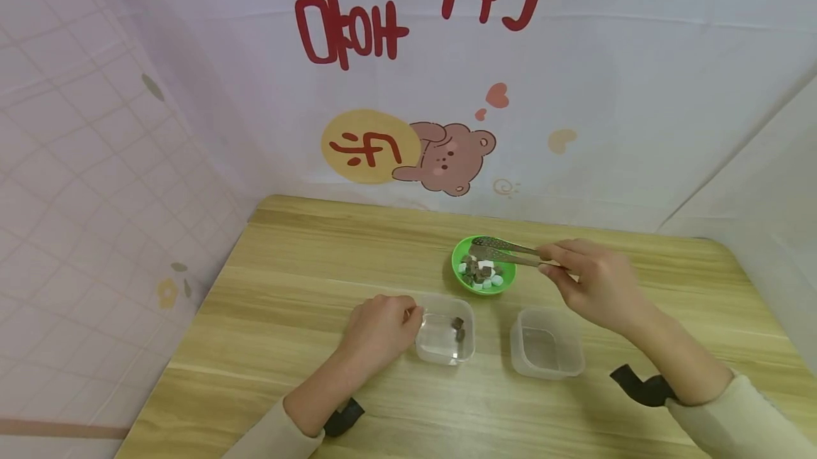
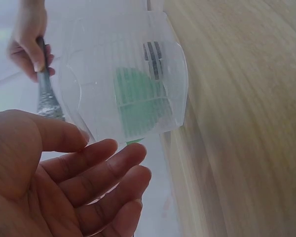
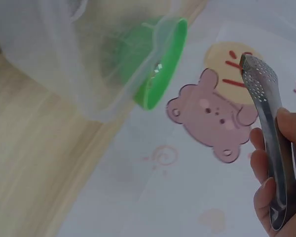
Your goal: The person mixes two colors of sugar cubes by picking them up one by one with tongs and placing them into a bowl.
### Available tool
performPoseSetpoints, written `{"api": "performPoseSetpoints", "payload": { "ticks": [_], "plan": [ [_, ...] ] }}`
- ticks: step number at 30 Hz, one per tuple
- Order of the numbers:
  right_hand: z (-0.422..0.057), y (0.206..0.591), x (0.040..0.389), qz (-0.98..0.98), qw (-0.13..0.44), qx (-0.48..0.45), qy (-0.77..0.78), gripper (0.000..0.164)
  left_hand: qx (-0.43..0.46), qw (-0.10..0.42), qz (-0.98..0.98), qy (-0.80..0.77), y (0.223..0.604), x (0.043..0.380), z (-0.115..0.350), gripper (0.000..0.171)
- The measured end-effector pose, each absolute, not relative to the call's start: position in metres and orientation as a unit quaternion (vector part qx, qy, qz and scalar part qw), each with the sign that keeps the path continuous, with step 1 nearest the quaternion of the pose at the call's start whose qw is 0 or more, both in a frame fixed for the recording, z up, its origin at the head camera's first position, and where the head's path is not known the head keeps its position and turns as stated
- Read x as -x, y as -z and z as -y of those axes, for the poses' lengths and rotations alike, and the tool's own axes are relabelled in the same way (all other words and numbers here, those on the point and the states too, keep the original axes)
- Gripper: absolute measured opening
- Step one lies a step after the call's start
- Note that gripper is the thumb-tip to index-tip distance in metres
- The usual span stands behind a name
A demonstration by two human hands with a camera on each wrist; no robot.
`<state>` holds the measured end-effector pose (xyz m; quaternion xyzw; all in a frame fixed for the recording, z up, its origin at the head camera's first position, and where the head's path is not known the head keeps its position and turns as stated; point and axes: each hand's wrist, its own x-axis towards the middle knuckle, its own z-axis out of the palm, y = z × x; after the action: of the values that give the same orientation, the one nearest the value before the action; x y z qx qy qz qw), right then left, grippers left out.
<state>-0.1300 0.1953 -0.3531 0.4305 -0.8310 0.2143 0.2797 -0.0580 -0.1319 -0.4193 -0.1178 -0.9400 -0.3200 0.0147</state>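
Observation:
My right hand [image 1: 596, 281] grips metal tongs [image 1: 510, 252] with perforated ends, held over a green bowl [image 1: 457, 276] of brown cubes [image 1: 479, 271] and small white pieces [image 1: 497, 280]. In the right wrist view the tongs [image 3: 269, 108] show nothing between their tips. My left hand [image 1: 381, 328] is at the left rim of a clear plastic container [image 1: 440, 358], where thumb and forefinger pinch the edge in the left wrist view. A couple of brown cubes [image 1: 459, 330] lie inside that container [image 2: 96, 64].
A second clear plastic container [image 1: 547, 374] stands to the right on the wooden table [image 1: 287, 289], below my right hand. Behind the table hangs a white printed cloth [image 1: 574, 76] with a bear and red characters. Black straps circle both wrists.

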Motion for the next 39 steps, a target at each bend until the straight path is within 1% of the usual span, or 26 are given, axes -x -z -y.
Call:
{"api": "performPoseSetpoints", "payload": {
  "ticks": [2, 3, 4, 5, 6, 8, 12, 17, 21, 25, 30, 33, 35, 39],
  "plan": [
    [-0.200, 0.359, 0.132, 0.848, 0.273, -0.403, -0.208, 0.029, 0.118, 0.015, 0.940, 0.319, 0.419, 0.058, 0.132, 0.030],
    [-0.201, 0.362, 0.132, 0.858, 0.266, -0.388, -0.205, 0.024, 0.118, 0.016, 0.940, 0.319, 0.420, 0.058, 0.132, 0.029],
    [-0.203, 0.365, 0.132, 0.867, 0.259, -0.375, -0.200, 0.023, 0.118, 0.016, 0.940, 0.319, 0.420, 0.058, 0.132, 0.029],
    [-0.204, 0.368, 0.132, 0.876, 0.252, -0.362, -0.196, 0.029, 0.118, 0.017, 0.940, 0.320, 0.420, 0.058, 0.132, 0.028],
    [-0.204, 0.370, 0.132, 0.883, 0.244, -0.350, -0.193, 0.037, 0.118, 0.017, 0.940, 0.320, 0.420, 0.058, 0.132, 0.028],
    [-0.205, 0.374, 0.131, 0.896, 0.227, -0.332, -0.188, 0.042, 0.119, 0.017, 0.940, 0.319, 0.420, 0.058, 0.133, 0.029],
    [-0.204, 0.373, 0.127, 0.913, 0.191, -0.316, -0.174, 0.042, 0.121, 0.015, 0.939, 0.321, 0.420, 0.058, 0.133, 0.028],
    [-0.198, 0.365, 0.116, 0.921, 0.158, -0.316, -0.165, 0.033, 0.122, 0.015, 0.938, 0.325, 0.421, 0.057, 0.132, 0.026],
    [-0.191, 0.359, 0.110, 0.913, 0.169, -0.342, -0.147, 0.028, 0.124, 0.014, 0.937, 0.326, 0.421, 0.057, 0.132, 0.028],
    [-0.182, 0.352, 0.108, 0.890, 0.184, -0.397, -0.124, 0.026, 0.124, 0.010, 0.936, 0.329, 0.421, 0.058, 0.132, 0.030],
    [-0.167, 0.340, 0.104, 0.858, 0.181, -0.473, -0.090, 0.024, 0.123, 0.012, 0.939, 0.322, 0.421, 0.058, 0.132, 0.032],
    [-0.155, 0.332, 0.100, 0.843, 0.169, -0.507, -0.064, 0.022, 0.123, 0.013, 0.939, 0.322, 0.421, 0.058, 0.132, 0.028],
    [-0.147, 0.326, 0.097, 0.841, 0.151, -0.518, -0.039, 0.023, 0.123, 0.013, 0.939, 0.322, 0.420, 0.058, 0.132, 0.027],
    [-0.129, 0.313, 0.094, 0.845, 0.111, -0.522, 0.035, 0.035, 0.124, 0.016, 0.940, 0.316, 0.420, 0.058, 0.132, 0.032]
  ]
}}
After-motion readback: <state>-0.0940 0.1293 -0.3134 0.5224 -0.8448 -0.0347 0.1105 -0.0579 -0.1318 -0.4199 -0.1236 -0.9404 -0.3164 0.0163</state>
